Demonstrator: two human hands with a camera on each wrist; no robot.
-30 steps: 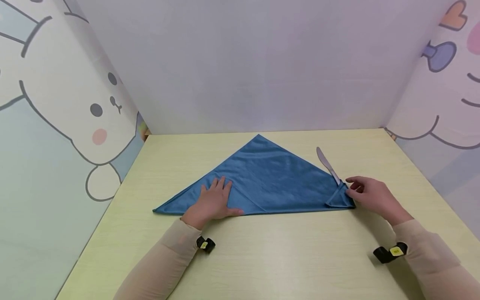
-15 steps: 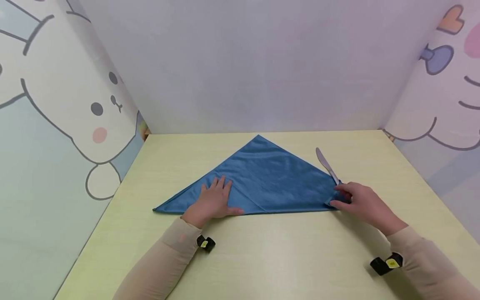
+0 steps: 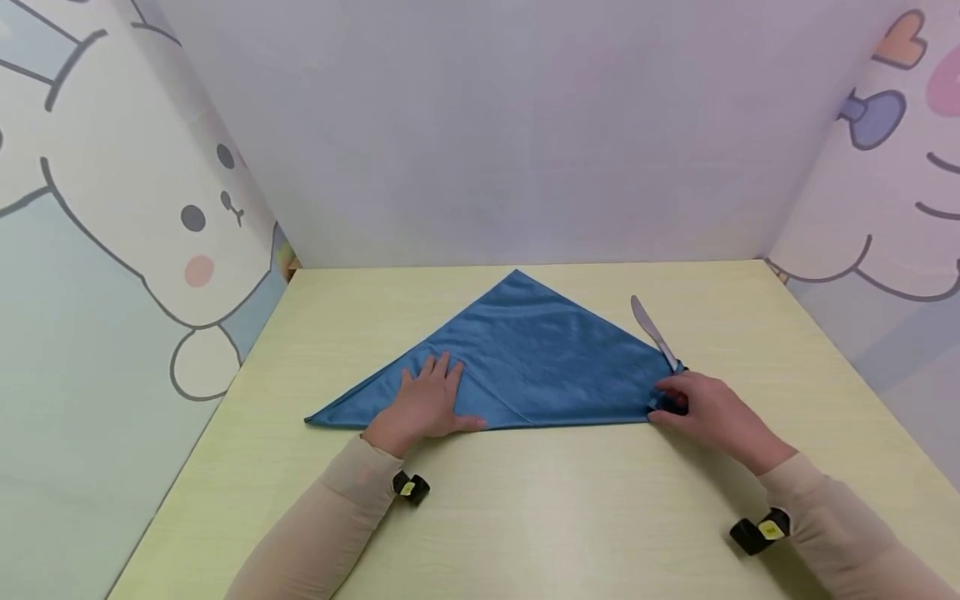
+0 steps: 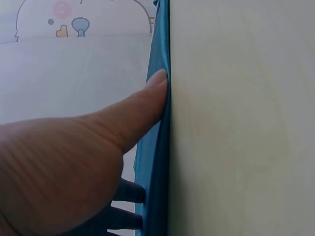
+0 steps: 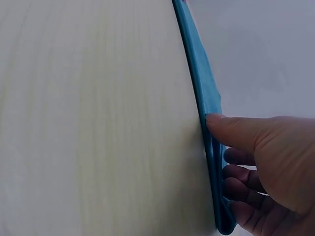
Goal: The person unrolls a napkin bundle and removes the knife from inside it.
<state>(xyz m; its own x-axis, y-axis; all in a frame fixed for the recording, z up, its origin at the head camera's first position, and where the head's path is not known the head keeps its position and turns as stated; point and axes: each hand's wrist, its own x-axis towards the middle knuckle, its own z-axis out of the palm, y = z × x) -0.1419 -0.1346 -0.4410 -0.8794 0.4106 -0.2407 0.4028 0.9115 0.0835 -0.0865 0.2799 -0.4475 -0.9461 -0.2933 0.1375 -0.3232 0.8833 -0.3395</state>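
Observation:
A blue cloth napkin [image 3: 555, 358] lies folded in a triangle, its long edge toward me and its peak pointing away. My left hand [image 3: 427, 400] rests flat on its left half with fingers spread; in the left wrist view the thumb [image 4: 138, 105] lies along the long folded edge. At the right end, my right hand [image 3: 712, 412] grips the folded-over corner between thumb and curled fingers. A table knife [image 3: 651, 327] sticks out beyond this corner, blade pointing away and slightly left, its handle hidden in the cloth. The right wrist view shows the rolled napkin end [image 5: 219, 196] under the fingers.
The pale wooden table [image 3: 555, 517] runs back to a plain white wall panel [image 3: 525, 142]. Side panels with cartoon figures [image 3: 150, 208] stand at left and right. Each wrist wears a small black camera [image 3: 411, 487].
My right hand has moved left with the napkin's right corner, folding it further over the knife's handle. The left hand has stayed in place.

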